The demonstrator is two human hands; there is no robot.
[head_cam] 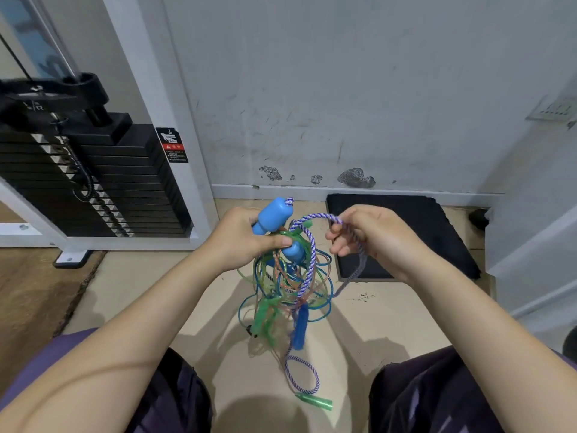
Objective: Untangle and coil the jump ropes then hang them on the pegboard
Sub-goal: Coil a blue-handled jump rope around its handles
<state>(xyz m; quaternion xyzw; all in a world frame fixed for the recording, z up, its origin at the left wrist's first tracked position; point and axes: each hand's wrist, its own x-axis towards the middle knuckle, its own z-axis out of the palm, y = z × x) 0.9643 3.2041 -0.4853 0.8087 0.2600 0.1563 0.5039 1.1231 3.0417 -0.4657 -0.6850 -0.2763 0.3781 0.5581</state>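
A tangle of jump ropes (pixel 288 282) hangs in front of me above the floor: clear blue, green and orange cords knotted together. My left hand (pixel 246 237) grips the top of the tangle along with a light blue handle (pixel 273 215). My right hand (pixel 371 234) pinches a blue-and-white braided rope (pixel 309 242) that arcs between both hands. That braided rope runs down to a loop on the floor, ending near a green handle (pixel 315 401). A dark blue handle (pixel 300 329) and another green handle (pixel 260 317) dangle from the tangle. No pegboard is in view.
A weight-stack machine (pixel 93 179) with a white frame stands at the left. A black mat (pixel 402 235) lies on the beige floor against the scuffed wall. A brown rug (pixel 34 295) is at far left. My knees in dark shorts frame the bottom.
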